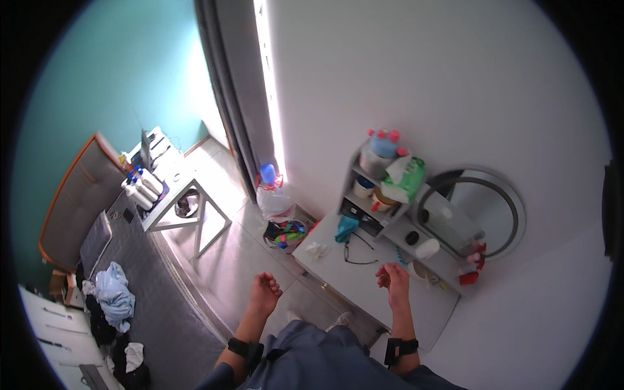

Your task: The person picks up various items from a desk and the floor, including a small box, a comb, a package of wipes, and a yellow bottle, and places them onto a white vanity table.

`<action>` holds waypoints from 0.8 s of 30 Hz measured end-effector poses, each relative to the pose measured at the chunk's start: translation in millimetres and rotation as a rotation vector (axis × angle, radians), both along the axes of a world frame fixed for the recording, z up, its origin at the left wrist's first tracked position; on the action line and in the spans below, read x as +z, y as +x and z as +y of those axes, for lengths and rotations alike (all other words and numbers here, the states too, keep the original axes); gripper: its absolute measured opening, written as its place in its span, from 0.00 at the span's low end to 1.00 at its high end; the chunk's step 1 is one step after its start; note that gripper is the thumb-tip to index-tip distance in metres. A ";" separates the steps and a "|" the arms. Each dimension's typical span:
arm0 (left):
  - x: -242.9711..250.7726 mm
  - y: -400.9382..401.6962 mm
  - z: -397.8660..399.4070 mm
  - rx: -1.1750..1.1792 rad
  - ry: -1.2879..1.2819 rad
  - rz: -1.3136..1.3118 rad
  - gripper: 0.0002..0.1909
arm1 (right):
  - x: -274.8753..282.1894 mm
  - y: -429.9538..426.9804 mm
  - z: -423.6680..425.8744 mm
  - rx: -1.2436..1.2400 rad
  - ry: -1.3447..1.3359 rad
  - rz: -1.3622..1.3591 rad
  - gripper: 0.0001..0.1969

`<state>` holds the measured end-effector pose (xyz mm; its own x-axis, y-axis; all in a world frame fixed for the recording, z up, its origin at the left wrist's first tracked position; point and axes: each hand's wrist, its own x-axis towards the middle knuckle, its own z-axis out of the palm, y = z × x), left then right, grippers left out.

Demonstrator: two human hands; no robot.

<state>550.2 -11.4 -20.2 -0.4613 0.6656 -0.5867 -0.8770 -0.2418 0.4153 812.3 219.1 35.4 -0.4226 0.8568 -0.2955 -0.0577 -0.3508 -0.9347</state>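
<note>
My left hand (264, 293) hangs over the tiled floor beside the desk, its fingers curled and nothing visible in them. Above the front part of the white desk (336, 267) is my right hand (394, 284), half curled, with no object showing in its grasp. Eyeglasses (347, 254) with a dark frame lie on the desktop beyond the right hand, next to a teal cloth (346, 228). Crumpled white tissue (317, 251) rests near the desk's left end. Just right of the right hand stands a pale bowl-like container (418, 269), partly hidden.
A small shelf (348, 183) holds jars and a green tissue pack (409, 178). A round mirror (487, 209) stands to its right. Bags (285, 233) sit on the floor by the curtain (229, 83). Left are a bed (161, 312) and a side table (214, 209) with bottles.
</note>
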 end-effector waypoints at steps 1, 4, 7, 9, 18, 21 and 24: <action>-0.1 -7.0 -9.8 0.018 0.006 0.002 0.09 | 0.6 -11.6 -5.6 0.027 0.001 0.003 0.08; -5.4 -26.4 -39.1 0.103 0.010 -0.018 0.10 | -3.8 -44.1 -20.7 0.090 -0.014 0.007 0.08; -8.7 -40.6 -66.8 0.192 -0.001 -0.046 0.10 | 0.3 -79.5 -36.3 0.159 -0.019 0.010 0.08; -11.1 -47.0 -82.3 0.240 0.019 -0.049 0.10 | 2.4 -100.8 -44.0 0.212 -0.014 0.012 0.08; -19.3 -59.0 -159.6 0.546 0.048 -0.074 0.10 | -1.7 -199.9 -67.7 0.524 -0.022 -0.019 0.07; -19.7 -58.6 -178.7 0.642 0.038 -0.087 0.09 | 3.3 -229.6 -77.0 0.612 -0.020 0.003 0.07; -22.1 -59.6 -192.1 0.721 0.038 -0.087 0.09 | 6.4 -259.4 -82.3 0.687 -0.027 0.018 0.08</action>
<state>490.6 -203.5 -42.3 -0.7459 0.2346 -0.6234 -0.5236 -0.7849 0.3312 553.0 136.8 41.9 -0.8727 0.3849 -0.3004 0.1706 -0.3362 -0.9262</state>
